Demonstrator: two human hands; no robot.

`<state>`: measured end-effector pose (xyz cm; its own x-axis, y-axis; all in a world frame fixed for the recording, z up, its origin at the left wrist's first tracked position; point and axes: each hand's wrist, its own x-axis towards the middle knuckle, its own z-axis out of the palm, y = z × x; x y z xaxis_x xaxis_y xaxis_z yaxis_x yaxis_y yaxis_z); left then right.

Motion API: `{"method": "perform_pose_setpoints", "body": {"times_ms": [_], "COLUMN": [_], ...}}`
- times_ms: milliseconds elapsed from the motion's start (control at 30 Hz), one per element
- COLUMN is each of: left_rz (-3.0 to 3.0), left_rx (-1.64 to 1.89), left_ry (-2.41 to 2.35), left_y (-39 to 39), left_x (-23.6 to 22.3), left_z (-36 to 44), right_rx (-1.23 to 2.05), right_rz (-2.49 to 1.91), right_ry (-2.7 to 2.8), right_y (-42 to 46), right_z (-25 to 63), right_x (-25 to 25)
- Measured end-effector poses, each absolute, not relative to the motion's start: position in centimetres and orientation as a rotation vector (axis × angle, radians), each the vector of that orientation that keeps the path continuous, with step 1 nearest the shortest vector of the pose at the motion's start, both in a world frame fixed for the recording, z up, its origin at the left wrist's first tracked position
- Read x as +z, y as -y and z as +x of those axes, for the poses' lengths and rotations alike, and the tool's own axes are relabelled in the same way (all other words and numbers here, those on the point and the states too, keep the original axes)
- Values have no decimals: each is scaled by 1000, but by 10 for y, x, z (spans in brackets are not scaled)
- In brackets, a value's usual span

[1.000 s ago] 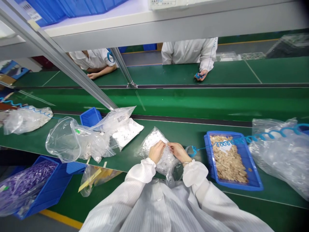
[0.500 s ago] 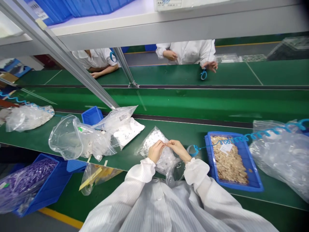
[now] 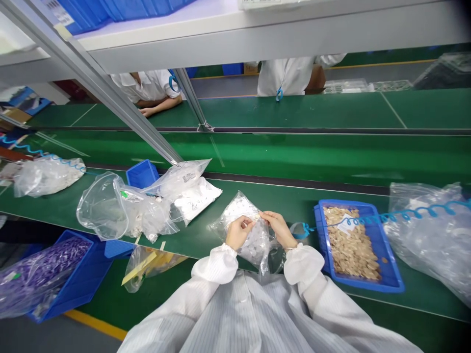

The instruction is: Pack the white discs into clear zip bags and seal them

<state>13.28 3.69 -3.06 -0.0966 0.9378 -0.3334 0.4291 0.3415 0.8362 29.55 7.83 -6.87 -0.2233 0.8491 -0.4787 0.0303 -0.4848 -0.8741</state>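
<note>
Poly bag of white parts [image 3: 253, 250] pinched near its top by left hand [image 3: 238, 233] and right hand [image 3: 277, 229], each curled closed on the plastic; bag kept on green bench [image 3: 198, 240], just left of blue tray [image 3: 390, 274] of tan parts [image 3: 349, 245]

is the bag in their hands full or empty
Not empty: the clear plastic bag, gripped by the left hand and right hand, holds many small white pieces.

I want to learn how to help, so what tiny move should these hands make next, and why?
Maybe the left hand should hold the clear plastic bag steady while the right hand eases out one of the small white pieces, because their fingertips meet right above the packed pieces.
</note>
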Motion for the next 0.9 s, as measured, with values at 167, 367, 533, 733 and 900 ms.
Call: {"method": "perform_pose_setpoints", "body": {"times_ms": [167,367,533,733,900], "left_rz": [854,633,603,619,635], "left_rx": [659,690,730,739,714], "left_ry": [-1617,-1595,-1623,-1635,-1631], "left_y": [-48,-52,-51,-49,-40], "left_x": [-28,-24,-24,-28,-27], "left_z": [154,155,157,157,144], "right_rx": [1665,1587,1576,1566,1584], "right_rz": [-1422,-1424,-1425,-1490,-1535], "right_ry": [1127,1152,1136,1056,1006], "right_y": [-73,-68,-66,-68,-70], "right_z": [287,282,277,276,275], "right_x": [-60,-58,-63,-77,-86]}}
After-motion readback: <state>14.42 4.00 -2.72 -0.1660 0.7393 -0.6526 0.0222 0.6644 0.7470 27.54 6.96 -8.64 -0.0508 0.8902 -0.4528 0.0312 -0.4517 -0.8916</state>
